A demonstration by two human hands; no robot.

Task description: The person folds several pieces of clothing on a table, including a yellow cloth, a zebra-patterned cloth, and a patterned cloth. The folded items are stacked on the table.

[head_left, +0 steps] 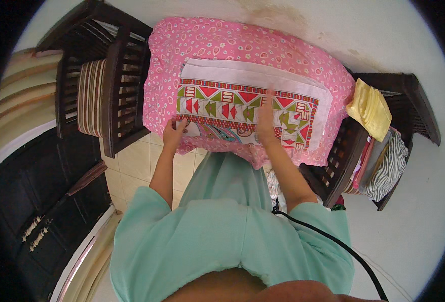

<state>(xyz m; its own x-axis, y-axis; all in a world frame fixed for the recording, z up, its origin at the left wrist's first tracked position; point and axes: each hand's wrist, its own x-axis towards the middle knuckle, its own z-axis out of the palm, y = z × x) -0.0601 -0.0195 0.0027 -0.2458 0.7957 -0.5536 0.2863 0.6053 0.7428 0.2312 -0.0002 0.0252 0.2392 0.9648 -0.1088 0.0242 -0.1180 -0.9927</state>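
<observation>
A folded patterned cloth (222, 95) lies flat on a pink flowered cover (202, 38). It has a white border with red, green and white geometric shapes, and a swirling print along its near edge. My left hand (174, 135) rests at the cloth's near left corner, thumb and fingers apart. Over the right part of the cloth, my right hand (266, 121) is stretched out flat with its fingers pointing away from me. Motion smears its fingertips. Whether its palm presses on the fabric I cannot tell.
Dark wooden slatted chairs (113, 90) flank the pink cover, the left one with a striped cushion (91, 98). On the right are a folded yellow cloth (369, 108) and a zebra-striped cloth (387, 171). A black cable (333, 240) runs lower right; a dark door (46, 196) stands left.
</observation>
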